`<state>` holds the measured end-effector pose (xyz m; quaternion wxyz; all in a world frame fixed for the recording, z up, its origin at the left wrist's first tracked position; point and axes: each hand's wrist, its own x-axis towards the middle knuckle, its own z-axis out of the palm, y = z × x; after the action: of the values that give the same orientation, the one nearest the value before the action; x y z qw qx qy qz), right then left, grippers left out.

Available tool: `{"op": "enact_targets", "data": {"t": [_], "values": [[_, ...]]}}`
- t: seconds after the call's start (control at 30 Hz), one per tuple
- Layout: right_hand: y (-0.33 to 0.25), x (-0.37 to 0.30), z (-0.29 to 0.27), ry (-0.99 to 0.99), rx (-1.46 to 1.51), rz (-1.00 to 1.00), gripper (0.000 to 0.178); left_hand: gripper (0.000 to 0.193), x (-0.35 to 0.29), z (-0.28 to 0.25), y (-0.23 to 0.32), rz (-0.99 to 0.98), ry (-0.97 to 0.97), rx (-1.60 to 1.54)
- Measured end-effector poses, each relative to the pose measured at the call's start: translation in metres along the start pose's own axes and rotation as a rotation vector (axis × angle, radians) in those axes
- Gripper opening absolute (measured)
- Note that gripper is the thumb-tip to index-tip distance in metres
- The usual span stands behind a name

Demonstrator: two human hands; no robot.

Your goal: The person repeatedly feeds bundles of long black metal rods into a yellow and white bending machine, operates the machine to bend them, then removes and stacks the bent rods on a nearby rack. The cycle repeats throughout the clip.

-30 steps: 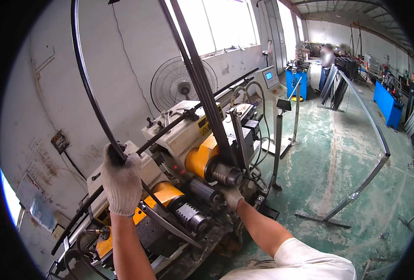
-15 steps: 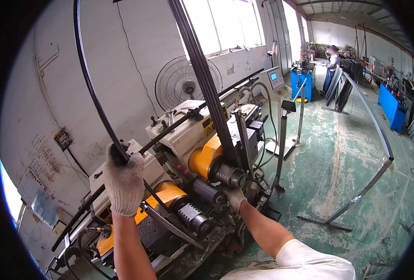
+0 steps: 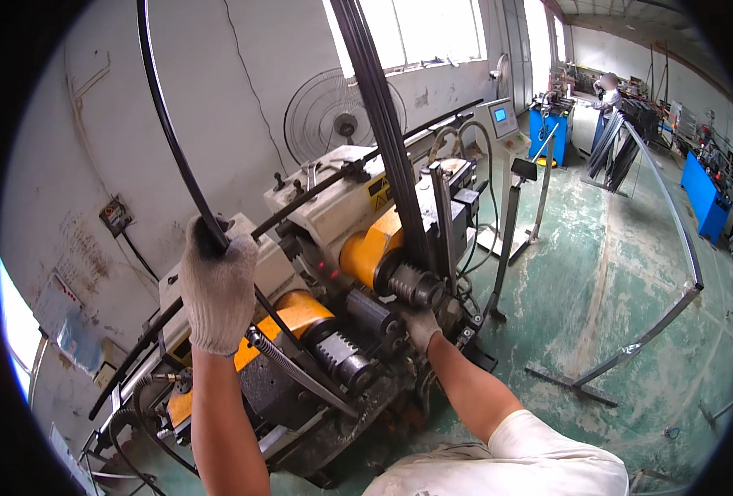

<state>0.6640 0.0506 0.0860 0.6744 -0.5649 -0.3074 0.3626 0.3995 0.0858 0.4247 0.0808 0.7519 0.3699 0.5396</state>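
Observation:
My left hand (image 3: 216, 291), in a knitted work glove, is closed around a long black metal tube (image 3: 170, 126). The tube slants up to the top edge, and a lower stretch shows beneath the glove by the machine. My gloved right hand (image 3: 422, 328) reaches low into the machine (image 3: 255, 398), beside a dark cylinder (image 3: 372, 311) and below a ridged black roller (image 3: 414, 283). Its fingers are hidden behind machine parts. A second ridged roller (image 3: 338, 357) on a yellow housing (image 3: 298, 309) lies nearer my left forearm. Two red light spots glow between the housings.
A bundle of dark bars (image 3: 383, 116) stands upright behind the far roller. Beyond are a round fan (image 3: 346, 124) and a control box with a screen (image 3: 501, 121). A bent metal frame (image 3: 660, 198) stands on the green floor at right. A person (image 3: 608, 101) is at the back.
The whole view has shifted, so the machine sits slightly higher and farther right. My left hand keeps its hold on the tube, and my right hand stays low by the rollers.

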Motion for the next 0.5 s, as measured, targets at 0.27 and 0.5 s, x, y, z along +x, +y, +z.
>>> {"op": "enact_targets", "data": {"t": [0.27,0.5], "values": [[0.015,0.009,-0.002,0.02,-0.232,-0.189,0.043,0.031,0.004,-0.01,-0.003,-0.061,-0.077,-0.081],[0.066,0.024,-0.018,0.094,0.234,0.102,0.034,0.047,0.008,-0.022,0.018,-0.098,-0.039,-0.015]]}}
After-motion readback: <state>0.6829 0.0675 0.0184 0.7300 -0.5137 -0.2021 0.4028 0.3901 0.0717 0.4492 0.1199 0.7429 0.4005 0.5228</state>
